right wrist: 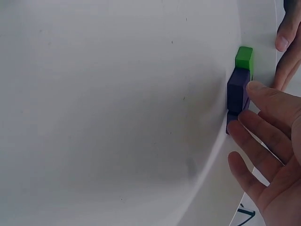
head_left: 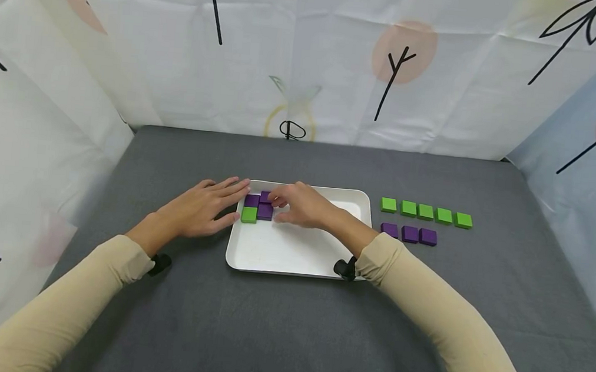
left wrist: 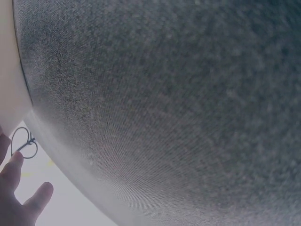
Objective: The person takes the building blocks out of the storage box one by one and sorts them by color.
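A white tray (head_left: 297, 251) holds a small cluster of blocks in its back left corner. A green block (head_left: 249, 215) sits there beside a purple block (head_left: 265, 211), with two more purple blocks behind them. My right hand (head_left: 304, 205) reaches over the tray with its fingertips right at the back purple block (head_left: 265, 197). In the right wrist view, the thumb (right wrist: 263, 94) and loosely spread fingers lie close along the purple blocks (right wrist: 238, 90). My left hand (head_left: 210, 208) rests with extended fingers at the tray's left rim, next to the cluster.
Right of the tray, a row of several green blocks (head_left: 425, 212) lies on the grey table (head_left: 285, 332). In front of it is a row of three purple blocks (head_left: 409, 234). Patterned white cloth (head_left: 328, 82) hangs behind the table.
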A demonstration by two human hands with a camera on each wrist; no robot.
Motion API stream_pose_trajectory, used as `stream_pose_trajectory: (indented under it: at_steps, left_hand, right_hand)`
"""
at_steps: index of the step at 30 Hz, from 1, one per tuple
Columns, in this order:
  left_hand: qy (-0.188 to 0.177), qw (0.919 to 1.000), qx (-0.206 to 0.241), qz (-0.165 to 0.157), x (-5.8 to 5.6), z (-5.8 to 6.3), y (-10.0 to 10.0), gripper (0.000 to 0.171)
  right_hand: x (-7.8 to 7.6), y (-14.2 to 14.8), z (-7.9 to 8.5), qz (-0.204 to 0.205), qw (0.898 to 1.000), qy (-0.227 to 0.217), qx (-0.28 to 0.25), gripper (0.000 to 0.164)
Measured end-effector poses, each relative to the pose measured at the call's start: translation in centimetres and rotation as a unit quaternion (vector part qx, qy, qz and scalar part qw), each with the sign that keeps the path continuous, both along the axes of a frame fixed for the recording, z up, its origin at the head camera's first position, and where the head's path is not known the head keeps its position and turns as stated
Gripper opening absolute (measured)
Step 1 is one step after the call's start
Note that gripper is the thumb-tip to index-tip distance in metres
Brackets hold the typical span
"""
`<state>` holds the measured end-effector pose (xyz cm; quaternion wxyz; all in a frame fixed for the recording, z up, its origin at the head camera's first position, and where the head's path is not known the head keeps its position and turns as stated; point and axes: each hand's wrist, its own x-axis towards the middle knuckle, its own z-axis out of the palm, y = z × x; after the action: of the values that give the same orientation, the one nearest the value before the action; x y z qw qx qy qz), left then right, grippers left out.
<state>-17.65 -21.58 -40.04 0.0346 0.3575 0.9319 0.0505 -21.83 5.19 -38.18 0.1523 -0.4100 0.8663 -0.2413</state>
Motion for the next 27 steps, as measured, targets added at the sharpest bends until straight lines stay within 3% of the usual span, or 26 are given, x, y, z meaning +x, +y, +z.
stream_pose_trajectory:
  at_steps: [7,19,27]
  left_hand:
    - [0.000,1.0000,0.000,0.002,0.0,0.0,0.0,0.063]
    - [-0.003,0.9999,0.010,0.002,0.0,-0.1,-0.2,0.063]
    - [-0.005,0.9999,0.011,0.001,0.0,-0.2,-0.1,0.063]
  right_hand:
    - [-0.3,-0.7,-0.4,-0.019,1.000,-0.003,0.011,0.036]
    - [0.0,-2.0,-0.6,-0.037,0.997,0.038,0.053,0.035]
    - [-0.4,-1.3,-0.8,-0.027,0.999,0.019,0.007,0.035]
